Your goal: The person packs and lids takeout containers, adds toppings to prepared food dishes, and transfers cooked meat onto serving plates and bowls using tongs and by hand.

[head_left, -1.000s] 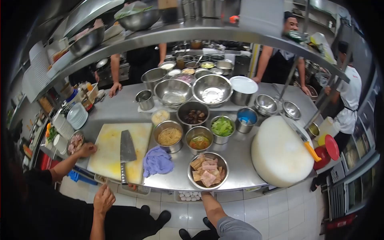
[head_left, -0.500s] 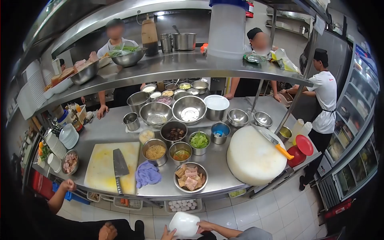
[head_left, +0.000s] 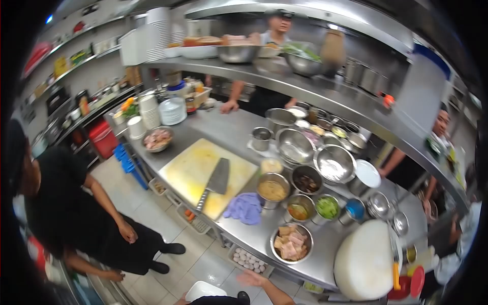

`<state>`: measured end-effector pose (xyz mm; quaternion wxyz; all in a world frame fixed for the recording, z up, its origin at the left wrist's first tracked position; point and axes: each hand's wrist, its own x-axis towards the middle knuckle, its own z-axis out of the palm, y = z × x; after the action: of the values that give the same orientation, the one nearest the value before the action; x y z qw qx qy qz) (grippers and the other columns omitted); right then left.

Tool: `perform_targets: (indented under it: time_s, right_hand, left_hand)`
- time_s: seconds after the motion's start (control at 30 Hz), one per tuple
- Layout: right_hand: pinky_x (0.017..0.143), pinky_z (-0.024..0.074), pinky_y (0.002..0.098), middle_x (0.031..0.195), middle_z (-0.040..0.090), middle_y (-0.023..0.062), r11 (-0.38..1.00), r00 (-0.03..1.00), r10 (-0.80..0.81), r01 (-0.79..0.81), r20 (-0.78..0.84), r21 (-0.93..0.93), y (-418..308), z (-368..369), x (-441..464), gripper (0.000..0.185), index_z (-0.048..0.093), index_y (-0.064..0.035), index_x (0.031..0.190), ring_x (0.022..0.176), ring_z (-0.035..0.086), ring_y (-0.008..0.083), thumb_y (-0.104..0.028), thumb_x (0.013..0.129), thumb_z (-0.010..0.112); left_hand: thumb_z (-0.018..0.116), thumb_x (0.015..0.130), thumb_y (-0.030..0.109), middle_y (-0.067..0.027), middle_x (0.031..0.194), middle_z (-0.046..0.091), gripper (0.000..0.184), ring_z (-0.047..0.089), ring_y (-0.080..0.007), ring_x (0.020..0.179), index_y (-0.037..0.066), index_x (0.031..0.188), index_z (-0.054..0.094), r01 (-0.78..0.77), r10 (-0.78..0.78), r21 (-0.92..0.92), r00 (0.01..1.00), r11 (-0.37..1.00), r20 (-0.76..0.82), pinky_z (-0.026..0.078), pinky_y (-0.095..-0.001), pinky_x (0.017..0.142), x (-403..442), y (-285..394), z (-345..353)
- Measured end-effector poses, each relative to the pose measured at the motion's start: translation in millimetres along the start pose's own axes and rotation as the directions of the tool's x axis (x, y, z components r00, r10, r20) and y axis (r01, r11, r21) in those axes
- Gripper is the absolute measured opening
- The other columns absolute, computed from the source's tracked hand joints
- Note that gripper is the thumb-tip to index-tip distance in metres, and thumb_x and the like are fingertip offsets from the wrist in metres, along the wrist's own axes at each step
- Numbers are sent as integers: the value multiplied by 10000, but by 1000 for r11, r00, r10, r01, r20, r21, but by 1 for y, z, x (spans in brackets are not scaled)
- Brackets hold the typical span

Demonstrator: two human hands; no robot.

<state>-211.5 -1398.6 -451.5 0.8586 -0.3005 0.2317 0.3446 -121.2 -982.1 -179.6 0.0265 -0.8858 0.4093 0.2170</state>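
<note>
At the bottom edge, a white square dish (head_left: 206,290) is held by my left hand (head_left: 181,301), mostly cut off by the frame. My right hand (head_left: 252,278) is off the dish, fingers stretched out and a little blurred, below a tray of eggs (head_left: 249,260) on the under-shelf. Above it on the steel counter stands a metal bowl of pinkish meat pieces (head_left: 292,243). To the left lie a purple cloth (head_left: 243,208) and a cleaver (head_left: 217,178) on a yellow-stained cutting board (head_left: 178,165).
A person in black (head_left: 66,198) stands at left. Metal pots, including one of noodles (head_left: 273,190) and one of greens (head_left: 327,207), crowd the counter beside a thick round white block (head_left: 363,259). A steel shelf (head_left: 244,76) runs overhead. Co-workers stand across the counter.
The view has swung left and tilted. My right hand has let go of the white dish and opened out to the right; the dish stays with my left hand. The person in black shows more fully.
</note>
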Motion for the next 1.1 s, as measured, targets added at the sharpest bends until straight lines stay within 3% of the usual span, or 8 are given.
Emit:
perform_targets:
  time_s: [0.03, 0.1, 0.17, 0.27, 0.43, 0.83, 1.0, 1.1]
  right_hand:
    - [854, 446, 451, 1231, 492, 147, 988, 974, -148, 138, -172, -67, -1, -47, 36, 513, 447, -52, 1201, 1085, 518, 260, -456, 887, 426]
    - [740, 456, 397, 1086, 544, 111, 911, 746, -380, 199, -547, -363, -39, -26, 17, 393, 497, -87, 1138, 973, 537, 224, -380, 878, 464]
    - [544, 482, 294, 879, 602, 50, 850, 589, -343, -137, -732, -509, -73, -9, 0, 239, 600, -51, 989, 761, 572, 156, -234, 866, 508]
    - [582, 476, 313, 912, 592, 62, 801, 402, -412, -268, -818, -536, -94, -42, 28, 251, 586, -51, 1011, 789, 568, 175, -239, 866, 503]
    - [646, 466, 345, 967, 576, 82, 818, 293, -418, -290, -860, -497, -106, -63, 55, 276, 563, -49, 1047, 835, 561, 205, -247, 867, 494]
    - [799, 442, 422, 1100, 537, 130, 932, 321, -359, 85, -876, -351, -100, -75, 69, 347, 508, -46, 1135, 947, 546, 278, -266, 869, 474]
    - [863, 432, 454, 1155, 521, 150, 868, 473, -384, 477, -793, -136, -74, -84, 59, 379, 485, -45, 1171, 994, 539, 308, -274, 870, 465]
    - [901, 427, 473, 1188, 511, 162, 649, 653, -593, 734, -471, 201, -42, -86, 43, 399, 471, -44, 1193, 1022, 535, 327, -279, 871, 460]
  left_hand:
    - [477, 795, 146, -43, 965, 582, 234, 547, -188, 912, 134, 1020, 544, 46, -46, -74, 999, 996, -7, 424, -356, 800, -5, 7, 2]
    - [479, 797, 149, -48, 968, 581, 236, 548, -191, 913, 128, 1024, 541, 133, -137, -170, 991, 976, -9, 425, -357, 800, -13, 20, 7]
    - [481, 800, 151, -52, 972, 580, 238, 549, -194, 913, 121, 1029, 539, 203, -208, -238, 978, 950, 3, 427, -358, 800, -22, 31, 13]
    - [484, 803, 155, -59, 978, 579, 242, 550, -198, 914, 111, 1035, 535, 293, -295, -304, 955, 907, 41, 428, -359, 800, -33, 45, 20]
    - [488, 809, 162, -71, 987, 576, 250, 553, -206, 916, 94, 1046, 528, 390, -389, -370, 918, 843, 81, 431, -362, 799, -43, 60, 28]
    - [499, 823, 178, -98, 1008, 570, 280, 558, -223, 919, 53, 1073, 512, 440, -464, -498, 882, 747, 84, 437, -367, 799, -22, 70, 41]
    - [504, 829, 185, -109, 1018, 568, 295, 560, -231, 920, 36, 1085, 506, 433, -518, -683, 850, 588, 92, 440, -369, 799, -7, 83, 59]
    - [506, 833, 189, -116, 1023, 566, 306, 561, -235, 921, 26, 1091, 502, 402, -562, -824, 817, 399, 126, 441, -371, 798, 0, 95, 75]
